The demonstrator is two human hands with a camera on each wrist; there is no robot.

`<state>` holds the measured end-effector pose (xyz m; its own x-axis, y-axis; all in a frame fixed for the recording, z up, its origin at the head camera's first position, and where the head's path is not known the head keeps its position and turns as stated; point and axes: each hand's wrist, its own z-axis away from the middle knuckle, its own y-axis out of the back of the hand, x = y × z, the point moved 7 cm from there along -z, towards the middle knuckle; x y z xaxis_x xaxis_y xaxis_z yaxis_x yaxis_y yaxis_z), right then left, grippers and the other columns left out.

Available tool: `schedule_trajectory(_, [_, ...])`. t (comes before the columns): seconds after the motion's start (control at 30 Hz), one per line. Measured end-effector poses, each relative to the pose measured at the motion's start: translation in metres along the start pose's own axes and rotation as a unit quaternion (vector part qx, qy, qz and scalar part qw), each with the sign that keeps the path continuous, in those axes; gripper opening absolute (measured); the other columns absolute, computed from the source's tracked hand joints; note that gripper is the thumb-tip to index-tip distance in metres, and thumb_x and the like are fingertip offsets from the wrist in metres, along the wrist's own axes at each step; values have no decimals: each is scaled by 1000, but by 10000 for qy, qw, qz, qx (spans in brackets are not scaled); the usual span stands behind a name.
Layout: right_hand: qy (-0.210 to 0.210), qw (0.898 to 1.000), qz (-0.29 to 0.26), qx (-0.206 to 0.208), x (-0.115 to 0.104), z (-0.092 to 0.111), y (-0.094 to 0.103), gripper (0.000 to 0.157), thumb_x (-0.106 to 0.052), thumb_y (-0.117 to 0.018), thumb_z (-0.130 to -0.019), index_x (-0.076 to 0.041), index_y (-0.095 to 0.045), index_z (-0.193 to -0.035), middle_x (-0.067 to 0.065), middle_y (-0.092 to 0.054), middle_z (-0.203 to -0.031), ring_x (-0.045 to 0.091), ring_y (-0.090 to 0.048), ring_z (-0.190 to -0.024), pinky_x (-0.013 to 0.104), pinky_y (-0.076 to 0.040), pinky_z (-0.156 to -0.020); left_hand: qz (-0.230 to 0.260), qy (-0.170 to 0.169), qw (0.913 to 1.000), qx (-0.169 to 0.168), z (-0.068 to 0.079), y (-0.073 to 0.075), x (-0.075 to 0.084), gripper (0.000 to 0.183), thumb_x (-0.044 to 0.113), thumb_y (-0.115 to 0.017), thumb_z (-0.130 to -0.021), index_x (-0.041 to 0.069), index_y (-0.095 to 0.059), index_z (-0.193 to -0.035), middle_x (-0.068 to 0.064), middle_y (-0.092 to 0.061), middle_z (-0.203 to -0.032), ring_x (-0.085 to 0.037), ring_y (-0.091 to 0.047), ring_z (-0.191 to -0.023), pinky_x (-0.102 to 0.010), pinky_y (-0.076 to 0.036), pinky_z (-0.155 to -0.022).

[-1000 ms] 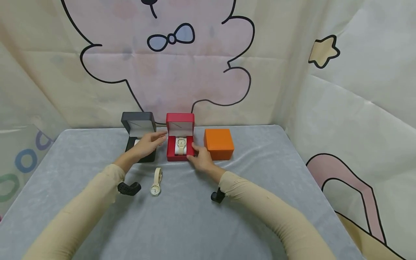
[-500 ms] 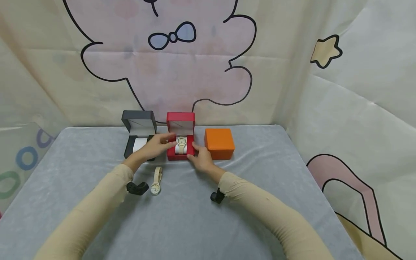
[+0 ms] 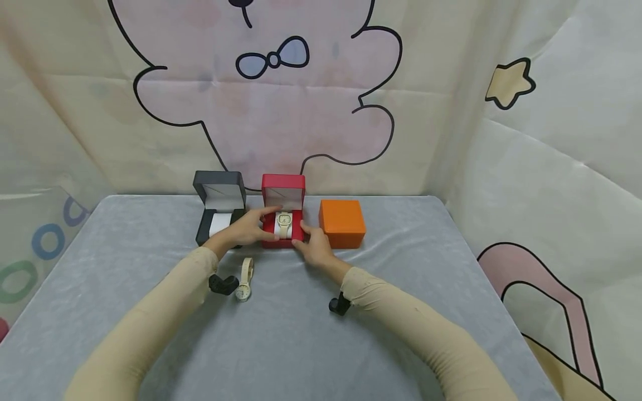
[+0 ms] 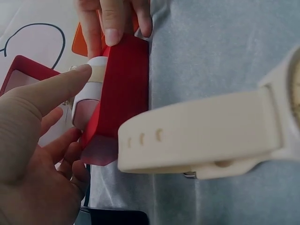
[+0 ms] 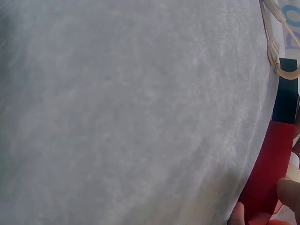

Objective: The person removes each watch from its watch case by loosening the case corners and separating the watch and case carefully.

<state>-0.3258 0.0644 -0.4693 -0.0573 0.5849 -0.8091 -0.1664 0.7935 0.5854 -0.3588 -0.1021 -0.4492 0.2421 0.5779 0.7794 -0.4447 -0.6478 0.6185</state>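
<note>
My left hand [image 3: 247,229] reaches across the left side of an open red watch box [image 3: 283,181], index finger toward the back and thumb at the front. In the left wrist view its thumb extends close to the cream strap [image 4: 97,73] of the boxed watch; contact is unclear. That cream watch [image 3: 284,220] sits on a white cushion inside. My right hand [image 3: 317,247] holds the box's right side, thumb and fingers at its edges. Another cream watch [image 3: 243,292] lies on the cloth near my left wrist, large in the left wrist view.
An open dark grey watch box [image 3: 219,178] with a bare white cushion [image 3: 219,224] stands left of the red one. To the right is a closed orange box [image 3: 343,223]. Grey cloth [image 3: 301,334] covers the table, and a printed curtain [image 3: 441,111] hangs behind it.
My left hand has moved right from the dark grey box to the red box, its thumb and index finger spreading apart. The right hand stays on the red box.
</note>
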Motion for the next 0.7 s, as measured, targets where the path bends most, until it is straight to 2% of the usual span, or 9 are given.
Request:
schedule_trajectory(0.17, [14,10000,-5,-27,-1,1,1,60,-12,-67,-97,1,-42,-150,12,-45,-157,24,-40,-148,39,-33,-122,-126,106,9999,-35,-2,1,1,84,19,-79,-87,9,-34,-158,-21,-54,-136,-31,-51,-116,-43,-47,-98])
schedule_trajectory(0.37, [30,10000,-47,-15,-4,3,2,59,-11,-67,-97,2,-42,-149,13,-46,-156,26,-41,-148,40,-33,-122,-210,210,9996,-30,-6,3,-3,83,17,-79,-87,7,-36,-157,-23,-58,-127,-29,-55,-110,-40,-49,-93])
schedule_trajectory(0.53, [84,9999,-82,21,-4,4,2,59,-10,-68,-97,2,-43,-149,14,-47,-155,27,-41,-147,40,-33,-121,-266,118,9996,-44,-12,1,-5,83,14,-79,-86,4,-36,-156,-23,-54,-141,-32,-55,-120,-47,-47,-105])
schedule_trajectory(0.7, [147,9999,-28,57,-3,3,2,59,-10,-68,-96,2,-44,-148,14,-47,-154,28,-41,-148,40,-31,-123,-311,112,9994,-98,-16,0,-6,84,14,-81,-85,3,-37,-156,-25,-41,-153,-36,-45,-134,-54,-37,-117])
